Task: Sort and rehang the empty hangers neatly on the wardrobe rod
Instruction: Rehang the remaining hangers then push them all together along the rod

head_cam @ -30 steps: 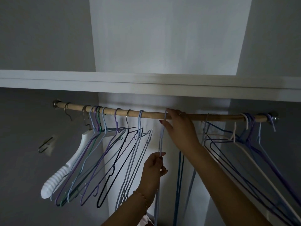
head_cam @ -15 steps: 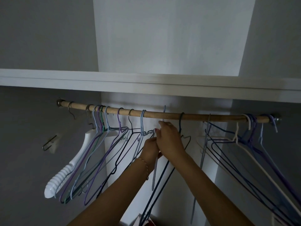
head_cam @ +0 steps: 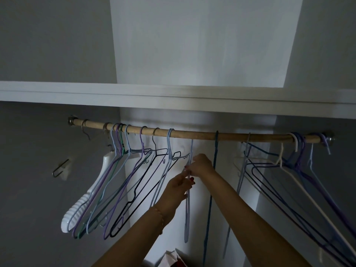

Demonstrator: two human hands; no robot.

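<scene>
A wooden wardrobe rod (head_cam: 192, 135) runs across under a white shelf. On its left hang several wire hangers (head_cam: 123, 182) and a white plastic hanger (head_cam: 92, 191), all swung leftward. A pale blue wire hanger (head_cam: 187, 211) hangs edge-on near the middle. My left hand (head_cam: 180, 187) pinches its wire below the neck. My right hand (head_cam: 200, 164) grips the same hanger just above. A dark blue hanger (head_cam: 213, 170) hangs edge-on just right of my hands. More hangers (head_cam: 289, 182) cluster at the right end.
A white shelf (head_cam: 173, 97) sits right above the rod. A metal hook (head_cam: 60, 167) is fixed on the left wall. A red and white bag (head_cam: 173, 259) lies at the bottom. Bare rod shows between the middle hangers and the right cluster.
My right hand came down off the rod to the pale blue hanger's neck and my left hand rose to meet it. The dark blue hanger now hangs straight beside them.
</scene>
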